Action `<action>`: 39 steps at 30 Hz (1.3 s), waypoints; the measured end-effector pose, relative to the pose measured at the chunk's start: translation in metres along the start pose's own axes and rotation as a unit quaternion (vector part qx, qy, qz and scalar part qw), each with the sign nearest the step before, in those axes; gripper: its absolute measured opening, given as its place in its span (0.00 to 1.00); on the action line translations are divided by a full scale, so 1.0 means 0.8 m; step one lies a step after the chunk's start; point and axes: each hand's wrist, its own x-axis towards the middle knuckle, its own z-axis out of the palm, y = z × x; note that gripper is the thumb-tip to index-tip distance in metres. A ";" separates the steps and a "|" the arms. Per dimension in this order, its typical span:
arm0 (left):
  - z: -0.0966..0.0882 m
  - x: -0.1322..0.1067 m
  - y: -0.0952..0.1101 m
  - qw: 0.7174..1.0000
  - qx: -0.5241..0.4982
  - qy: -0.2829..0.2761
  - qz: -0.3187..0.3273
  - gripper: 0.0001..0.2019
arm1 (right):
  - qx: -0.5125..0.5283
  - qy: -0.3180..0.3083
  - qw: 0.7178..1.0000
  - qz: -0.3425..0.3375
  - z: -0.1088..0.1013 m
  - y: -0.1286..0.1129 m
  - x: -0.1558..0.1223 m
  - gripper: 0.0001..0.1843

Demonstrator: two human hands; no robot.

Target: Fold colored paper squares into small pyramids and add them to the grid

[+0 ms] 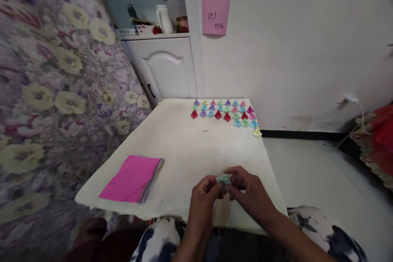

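Between my two hands is a small pale green folded paper [224,179], held just above the near part of the table. My left hand [206,192] pinches its left side with thumb and fingers. On the right side, the thumb and fingers of my right hand [247,186] close on the same paper. Part of the paper is hidden behind the fingertips. Toward the far right of the table, several small folded paper pieces [226,116] in red, blue, green, purple, pink and yellow lie in rows.
A stack of coloured paper sheets [132,178], bright pink on top, lies at the table's left. The cream-covered table [181,143] meets the wall at its far edge. A floral curtain [61,90] hangs at left, beside a white cabinet [167,71]. A pink note [215,16] is on the wall.
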 end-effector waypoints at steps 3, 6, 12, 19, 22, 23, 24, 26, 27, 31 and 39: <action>0.000 -0.001 0.002 1.000 0.011 0.006 -0.012 0.07 | 0.047 -0.029 0.998 0.040 -0.003 -0.001 0.002 0.05; 0.002 -0.002 0.002 1.000 0.024 0.004 -0.017 0.08 | 0.021 -0.015 0.999 0.041 -0.005 0.001 0.005 0.05; 0.004 -0.002 0.005 0.999 0.047 0.005 -0.015 0.09 | 0.024 0.007 0.999 0.037 -0.006 0.009 0.007 0.09; 0.006 -0.004 0.008 0.997 0.067 -0.032 -0.037 0.09 | 0.020 0.006 0.999 0.041 -0.005 0.009 0.004 0.08; 0.007 -0.005 0.007 0.997 0.066 -0.029 -0.039 0.11 | 0.024 0.007 0.999 0.043 -0.005 0.007 0.004 0.08; 0.006 -0.005 0.007 0.997 0.064 -0.028 -0.039 0.11 | 0.027 0.007 0.999 0.042 -0.005 0.007 0.004 0.08; 0.006 -0.004 0.006 0.997 0.061 -0.024 -0.040 0.10 | 0.029 0.007 0.999 0.041 -0.005 0.006 0.004 0.08; 0.005 -0.004 0.005 0.997 0.057 -0.017 -0.042 0.10 | 0.029 0.005 0.999 0.041 -0.006 0.006 0.005 0.08; 0.004 -0.003 0.005 0.997 0.057 -0.017 -0.044 0.09 | 0.029 0.002 0.999 0.042 -0.007 0.006 0.005 0.08; 0.002 -0.003 0.004 0.996 0.053 -0.035 -0.060 0.09 | 0.052 -0.015 0.997 0.048 -0.009 0.008 0.007 0.09; 0.003 -0.008 0.006 0.998 0.020 -0.010 -0.060 0.09 | 0.068 0.018 0.997 0.015 -0.015 0.004 0.008 0.12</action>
